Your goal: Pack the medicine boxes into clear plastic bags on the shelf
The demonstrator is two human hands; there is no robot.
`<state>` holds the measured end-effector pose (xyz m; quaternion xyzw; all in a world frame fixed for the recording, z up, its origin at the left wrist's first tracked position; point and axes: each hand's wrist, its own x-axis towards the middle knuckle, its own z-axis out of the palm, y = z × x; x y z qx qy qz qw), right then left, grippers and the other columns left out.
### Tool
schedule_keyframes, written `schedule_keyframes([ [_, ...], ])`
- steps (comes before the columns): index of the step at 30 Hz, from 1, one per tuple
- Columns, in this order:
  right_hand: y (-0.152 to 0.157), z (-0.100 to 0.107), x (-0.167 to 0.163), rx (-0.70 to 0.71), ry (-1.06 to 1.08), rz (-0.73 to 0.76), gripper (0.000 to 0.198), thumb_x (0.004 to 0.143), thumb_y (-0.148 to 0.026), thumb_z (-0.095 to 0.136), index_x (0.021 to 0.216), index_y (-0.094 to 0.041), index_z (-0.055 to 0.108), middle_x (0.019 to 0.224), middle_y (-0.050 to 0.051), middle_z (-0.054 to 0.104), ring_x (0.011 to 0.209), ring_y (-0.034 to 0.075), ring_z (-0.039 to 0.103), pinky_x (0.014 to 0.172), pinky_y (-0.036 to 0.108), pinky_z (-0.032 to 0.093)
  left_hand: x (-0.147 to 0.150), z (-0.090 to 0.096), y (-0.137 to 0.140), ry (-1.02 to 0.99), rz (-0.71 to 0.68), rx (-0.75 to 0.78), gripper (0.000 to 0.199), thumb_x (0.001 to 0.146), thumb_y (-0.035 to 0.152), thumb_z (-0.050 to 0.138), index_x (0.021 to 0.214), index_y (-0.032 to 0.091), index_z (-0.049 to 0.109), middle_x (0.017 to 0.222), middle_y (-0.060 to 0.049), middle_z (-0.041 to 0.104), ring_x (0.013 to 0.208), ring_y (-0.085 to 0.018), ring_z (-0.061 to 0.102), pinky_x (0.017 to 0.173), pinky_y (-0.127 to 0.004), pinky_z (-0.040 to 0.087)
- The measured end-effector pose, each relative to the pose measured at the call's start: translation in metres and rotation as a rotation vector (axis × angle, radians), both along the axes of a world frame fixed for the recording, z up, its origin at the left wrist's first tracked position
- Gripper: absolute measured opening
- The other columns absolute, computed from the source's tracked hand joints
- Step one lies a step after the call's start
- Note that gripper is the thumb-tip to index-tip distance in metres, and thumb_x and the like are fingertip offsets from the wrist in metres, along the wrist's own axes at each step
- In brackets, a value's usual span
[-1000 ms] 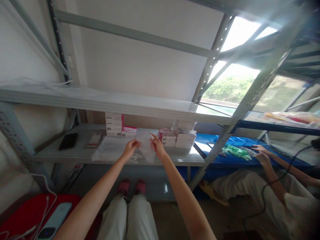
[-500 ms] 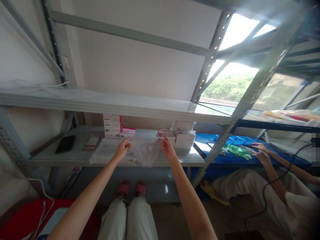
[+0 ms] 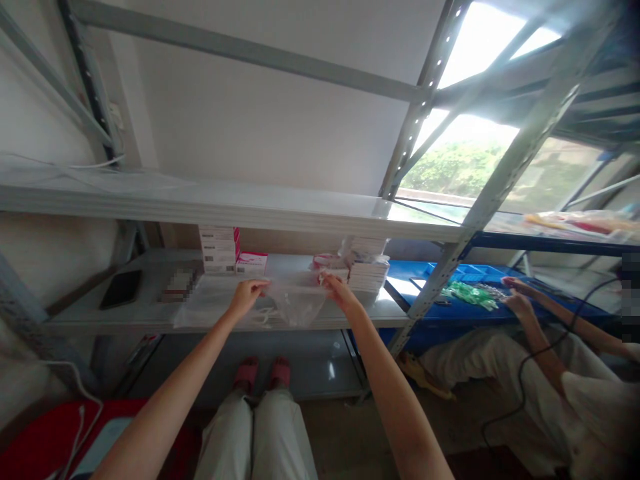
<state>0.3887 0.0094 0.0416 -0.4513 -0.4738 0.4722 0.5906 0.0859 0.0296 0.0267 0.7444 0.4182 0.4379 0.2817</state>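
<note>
A clear plastic bag (image 3: 299,303) hangs stretched between my two hands above the front edge of the lower shelf. My left hand (image 3: 247,295) pinches its left side, fingers closed. At its right side my right hand (image 3: 337,288) is closed on the bag too. More clear plastic (image 3: 203,303) lies flat on the shelf, left of and beneath my left hand. Behind the hands stand a stack of white and pink boxes (image 3: 218,250) and a single small pink-and-white box (image 3: 251,263). Plastic-wrapped stacks of small white boxes (image 3: 369,273) are just beyond my right hand.
A dark phone (image 3: 121,289) lies on the lower shelf (image 3: 150,263) at left. The upper shelf (image 3: 250,208) crosses above my hands. At right, beyond a metal post (image 3: 435,287), a co-worker's hands (image 3: 520,297) are beside green items (image 3: 470,295) on a blue table.
The view has shifted slightly. Both hands keep hold of the plastic bag, its top edge now drawn straighter between them. The co-worker's far hand has moved a little.
</note>
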Motion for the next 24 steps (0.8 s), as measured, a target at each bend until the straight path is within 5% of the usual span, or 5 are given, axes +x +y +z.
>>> schedule_keyframes([
  [5, 0.001, -0.002, -0.009, 0.072, -0.015, -0.035, 0.038, 0.06, -0.054, 0.071, 0.066, -0.017, 0.065, 0.062, -0.001, 0.06, 0.058, 0.01, 0.049, 0.052, 0.022, 0.032, 0.012, 0.011, -0.024, 0.119, 0.139, 0.38, 0.031, 0.083, 0.03, 0.054, 0.111, 0.022, 0.064, 0.121, -0.01, 0.057, 0.11, -0.024, 0.053, 0.097, -0.04, 0.039],
  [8, -0.002, -0.004, -0.016, 0.066, -0.002, -0.027, 0.04, 0.063, -0.056, 0.068, 0.072, -0.017, 0.067, 0.066, 0.001, 0.063, 0.055, 0.009, 0.048, 0.049, 0.022, 0.029, 0.024, 0.011, -0.043, 0.17, 0.218, 0.494, 0.025, 0.089, 0.028, 0.047, 0.106, 0.022, 0.065, 0.116, -0.009, 0.057, 0.114, -0.023, 0.049, 0.101, -0.041, 0.033],
  [13, -0.008, -0.004, -0.027, 0.064, -0.009, 0.033, 0.043, 0.066, -0.054, 0.067, 0.085, -0.016, 0.069, 0.065, 0.0, 0.063, 0.042, 0.005, 0.033, 0.041, 0.022, 0.019, 0.04, -0.003, -0.055, 0.411, -0.111, 0.41, 0.026, 0.091, 0.025, 0.045, 0.11, 0.024, 0.063, 0.107, -0.007, 0.063, 0.102, -0.021, 0.054, 0.094, -0.038, 0.037],
  [20, -0.006, -0.011, -0.025, 0.064, 0.089, -0.017, 0.045, 0.062, -0.048, 0.068, 0.097, -0.018, 0.066, 0.063, -0.003, 0.06, 0.042, 0.006, 0.033, 0.04, 0.021, 0.02, 0.026, -0.04, -0.049, 0.476, -0.194, 0.252, 0.009, 0.08, 0.026, 0.063, 0.082, 0.027, 0.072, 0.085, -0.006, 0.068, 0.094, -0.025, 0.054, 0.095, -0.047, 0.029],
  [24, -0.006, -0.018, -0.018, 0.022, 0.141, -0.071, 0.042, 0.06, -0.042, 0.067, 0.096, -0.019, 0.066, 0.066, -0.002, 0.063, 0.043, 0.006, 0.036, 0.041, 0.02, 0.023, 0.015, -0.042, -0.051, 0.427, -0.167, 0.236, 0.009, 0.077, 0.022, 0.065, 0.069, 0.025, 0.069, 0.086, -0.004, 0.068, 0.096, -0.025, 0.055, 0.096, -0.047, 0.029],
])
